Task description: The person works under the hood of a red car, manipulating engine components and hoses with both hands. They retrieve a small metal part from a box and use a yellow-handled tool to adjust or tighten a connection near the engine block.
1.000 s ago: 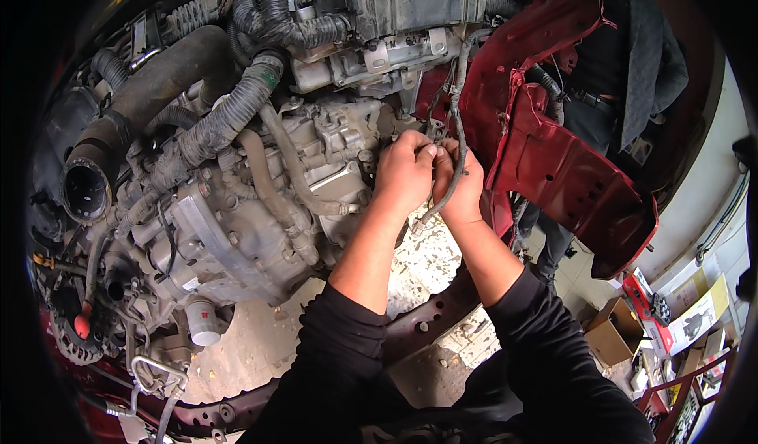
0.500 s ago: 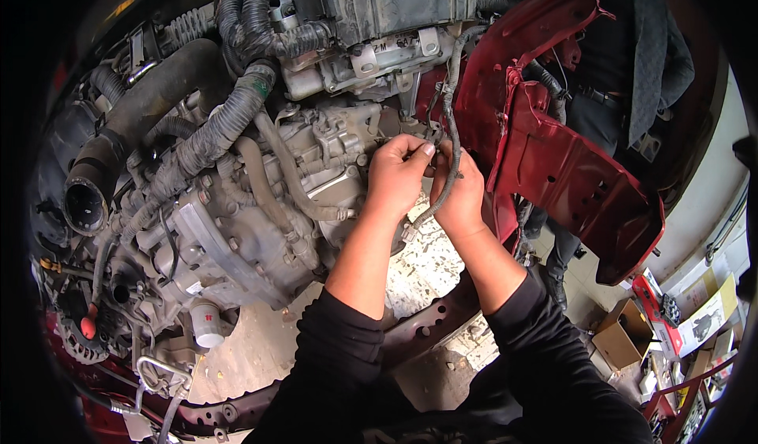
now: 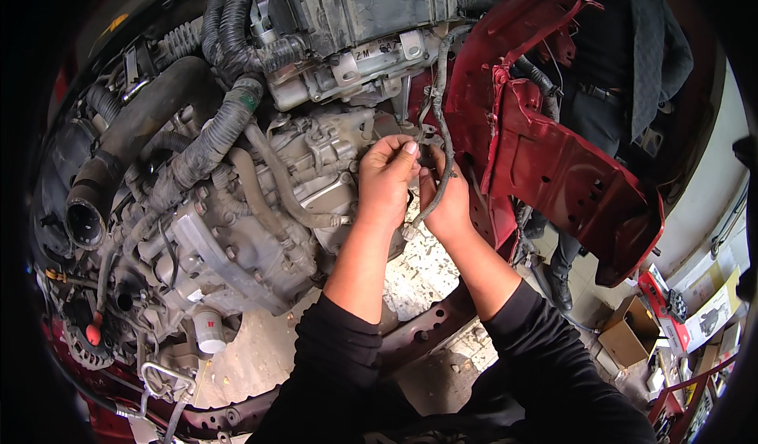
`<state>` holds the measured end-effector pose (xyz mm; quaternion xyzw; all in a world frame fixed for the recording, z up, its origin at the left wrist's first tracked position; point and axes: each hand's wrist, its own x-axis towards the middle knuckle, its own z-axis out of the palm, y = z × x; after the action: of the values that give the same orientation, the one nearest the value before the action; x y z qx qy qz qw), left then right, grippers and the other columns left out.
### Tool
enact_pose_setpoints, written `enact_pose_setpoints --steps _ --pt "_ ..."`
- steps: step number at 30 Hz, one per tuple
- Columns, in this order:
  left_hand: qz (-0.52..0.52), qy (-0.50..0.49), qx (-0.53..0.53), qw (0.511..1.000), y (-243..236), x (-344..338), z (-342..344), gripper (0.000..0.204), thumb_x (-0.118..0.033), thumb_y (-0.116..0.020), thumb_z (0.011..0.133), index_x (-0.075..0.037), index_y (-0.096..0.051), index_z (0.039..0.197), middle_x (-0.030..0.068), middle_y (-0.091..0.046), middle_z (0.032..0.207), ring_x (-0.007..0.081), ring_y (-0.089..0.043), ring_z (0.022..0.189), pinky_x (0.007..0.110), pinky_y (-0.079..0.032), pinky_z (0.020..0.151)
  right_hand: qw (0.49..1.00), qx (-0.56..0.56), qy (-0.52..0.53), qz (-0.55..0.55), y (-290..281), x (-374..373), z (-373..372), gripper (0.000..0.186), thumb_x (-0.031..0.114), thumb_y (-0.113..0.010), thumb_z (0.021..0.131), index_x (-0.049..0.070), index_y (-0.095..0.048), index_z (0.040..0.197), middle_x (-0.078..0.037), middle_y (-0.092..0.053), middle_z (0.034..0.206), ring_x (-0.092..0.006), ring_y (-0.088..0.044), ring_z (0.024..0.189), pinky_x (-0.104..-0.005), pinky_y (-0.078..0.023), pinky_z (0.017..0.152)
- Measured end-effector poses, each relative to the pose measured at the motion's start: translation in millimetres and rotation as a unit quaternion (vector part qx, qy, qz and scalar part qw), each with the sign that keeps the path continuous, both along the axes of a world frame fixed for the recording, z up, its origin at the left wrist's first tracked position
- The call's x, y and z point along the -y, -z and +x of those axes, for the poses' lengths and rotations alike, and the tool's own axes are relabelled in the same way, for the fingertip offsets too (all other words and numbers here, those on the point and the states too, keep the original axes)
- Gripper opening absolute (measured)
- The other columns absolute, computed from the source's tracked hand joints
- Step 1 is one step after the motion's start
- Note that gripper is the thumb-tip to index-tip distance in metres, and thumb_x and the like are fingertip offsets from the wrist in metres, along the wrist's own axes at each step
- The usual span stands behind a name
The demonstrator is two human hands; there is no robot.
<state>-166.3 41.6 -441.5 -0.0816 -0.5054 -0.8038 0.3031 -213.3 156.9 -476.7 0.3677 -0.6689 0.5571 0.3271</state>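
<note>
Inside an engine bay, my left hand (image 3: 384,182) is closed in a pinch of thumb and forefinger, and whatever is in it is too small to make out. Right beside it, my right hand (image 3: 447,204) is closed with its fingers curled; what they hold, if anything, is hidden. A grey wrapped wiring harness (image 3: 444,122) hangs down across my right hand, with a connector (image 3: 410,232) at its lower end. Just above the fingertips is a small metal bracket (image 3: 429,135). Left of my hands lies the dusty metal gearbox housing (image 3: 328,195).
A dented dark red body panel (image 3: 553,160) stands to the right, with a person (image 3: 600,104) behind it. A ribbed hose (image 3: 213,136) and a black box (image 3: 379,6) lie farther up. A cardboard box (image 3: 629,332) sits low at the right. The lower crossmember (image 3: 426,325) runs beneath my forearms.
The view has shifted slightly. My left thumb and forefinger have moved a little away from the harness, and my right thumb now shows upright beside it. Both hands stay close together.
</note>
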Motion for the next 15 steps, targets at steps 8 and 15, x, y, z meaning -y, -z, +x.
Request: enact_pose_setpoints --steps 8,15 --pt "-0.016 -0.03 -0.037 0.999 -8.8 -3.1 2.4 0.01 -0.01 -0.072 0.107 -0.006 -0.068 0.116 0.0012 -0.069 0.1 0.0092 -0.063 0.085 0.024 -0.052 0.08 0.884 0.358 -0.278 -0.116 -20.7 32.0 -35.7 0.032 0.023 -0.057 0.107 -0.003 -0.065 0.123 -0.014 -0.069 0.114 -0.0246 -0.064 0.112 -0.0349 -0.048 0.103" --pt "-0.006 -0.025 -0.019 0.999 -13.4 -5.2 6.7 0.009 -0.008 -0.072 0.106 -0.005 -0.07 0.114 -0.0005 -0.069 0.1 0.008 -0.061 0.085 0.022 -0.05 0.078 0.753 0.416 -0.473 -0.188 -14.7 20.6 -37.7 0.014 0.018 -0.065 0.11 0.005 -0.064 0.114 -0.007 -0.069 0.108 -0.0152 -0.065 0.107 -0.0331 -0.053 0.098"
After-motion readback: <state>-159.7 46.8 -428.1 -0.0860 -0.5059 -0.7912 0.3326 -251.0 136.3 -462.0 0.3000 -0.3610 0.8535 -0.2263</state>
